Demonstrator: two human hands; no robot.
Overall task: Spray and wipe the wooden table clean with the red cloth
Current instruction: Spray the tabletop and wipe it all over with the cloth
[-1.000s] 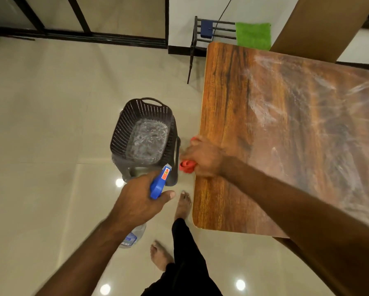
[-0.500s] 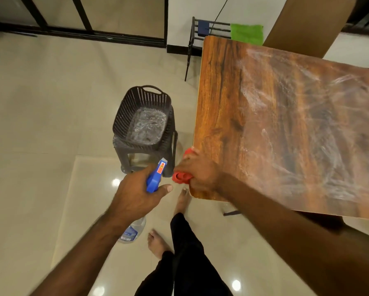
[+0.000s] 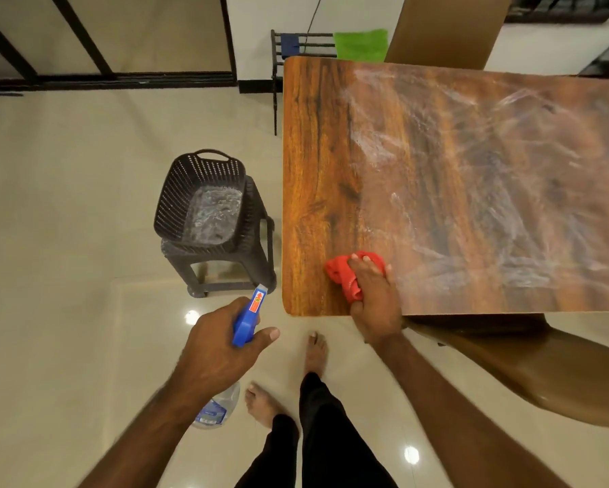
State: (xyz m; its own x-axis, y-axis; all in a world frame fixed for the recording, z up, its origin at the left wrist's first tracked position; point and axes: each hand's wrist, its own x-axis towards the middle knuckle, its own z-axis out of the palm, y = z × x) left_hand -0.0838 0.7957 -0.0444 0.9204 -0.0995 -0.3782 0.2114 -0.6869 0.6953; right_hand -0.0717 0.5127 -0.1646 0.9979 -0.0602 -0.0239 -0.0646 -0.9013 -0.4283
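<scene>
Contact now sits on the top surface. One second ago our right hand held the red cloth bunched against the left edge of the wooden table. Now the hand rests on the tabletop close to the near-left corner, fingers curled over the cloth and pressing it onto the wood. Our left hand keeps its grip round the blue trigger head of the spray bottle, held off the table just beside that same corner, nozzle pointing forward. White smeared streaks cover the middle and right of the tabletop; the strip along the left edge shows none. We judge that work on the edge is finished and that surface wiping starts here, with most of the streaked area not yet wiped.
</scene>
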